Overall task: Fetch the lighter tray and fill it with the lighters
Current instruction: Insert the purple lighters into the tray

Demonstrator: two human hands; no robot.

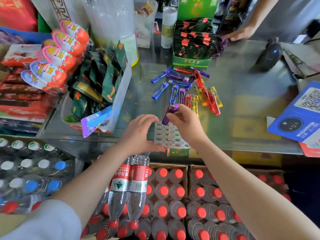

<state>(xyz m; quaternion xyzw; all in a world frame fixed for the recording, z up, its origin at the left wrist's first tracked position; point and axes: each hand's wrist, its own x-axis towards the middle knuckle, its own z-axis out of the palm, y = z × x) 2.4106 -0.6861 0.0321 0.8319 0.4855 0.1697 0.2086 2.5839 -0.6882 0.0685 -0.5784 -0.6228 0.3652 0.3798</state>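
Right now, head view, the only one: right hand (186,121) pinches a purple lighter (169,114) between thumb and fingertips, metal cap up and tilted away, base just over the far-left corner of the tray (170,137). Left hand (141,134) steadies the tray's left edge, fingers curved over the far corner and thumb along the near side. Tray sits at the near edge of the glass counter (242,104), between both hands; every visible hole looks empty.

Judgement on the step: bring the lighter upright before lowering, since at this tilt the base would catch on the hole rim. Start in that far corner and fill row by row so the hand doesn't reach over seated lighters. Keep the left hand pressing down; the tray looks light and would likely slide on glass.

Materials: tray is thin translucent white plastic, a grid of oval holes, probably flexible. Lighters are smooth translucent plastic with printed labels and metal tops, so slippery; grip at mid-body.

The loose pile (188,89) of blue, purple, red and yellow ones lies just beyond the tray, near a green carton (192,62) of packets. Some overlap, so lift them singly.

Someone else's hand (239,34) rests on the far edge of the counter, well apart.
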